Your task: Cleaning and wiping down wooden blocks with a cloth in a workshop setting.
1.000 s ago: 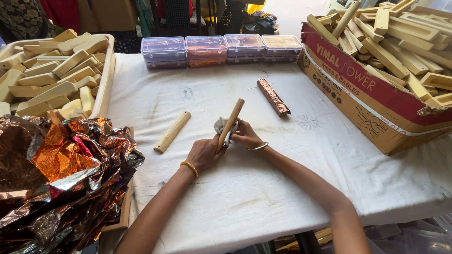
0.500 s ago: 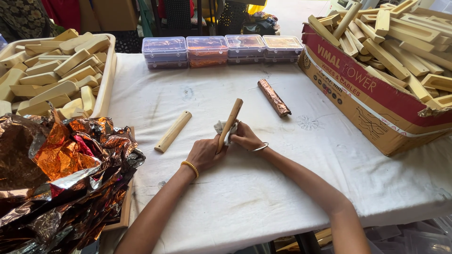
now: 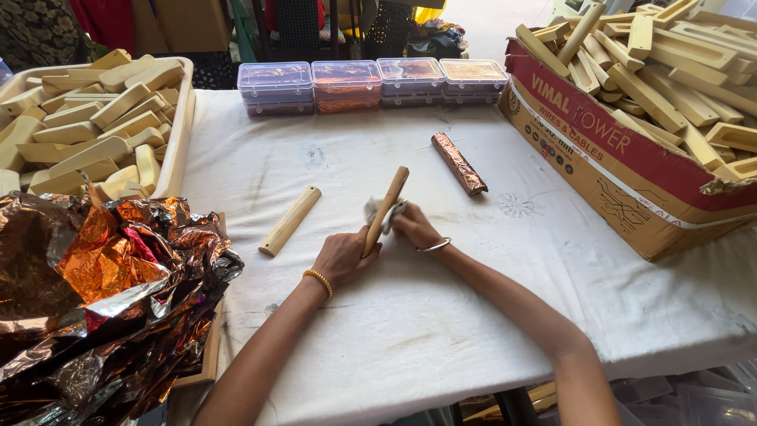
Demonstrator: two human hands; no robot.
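Left hand (image 3: 343, 256) fingers clamped on wooden stick (image 3: 386, 207), tilted as before. Right hand (image 3: 414, 227) pinching grey cloth (image 3: 373, 211), slid slightly up stick since half-second ago (rubbing continues, desk (image 3: 410, 315) unchanged).

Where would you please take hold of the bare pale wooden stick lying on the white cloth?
Probably at the middle of the pale wooden stick, coming from above with fingers across its narrow width. It lies flat and slanted on the white cloth, clear of the left hand, with open cloth either side.
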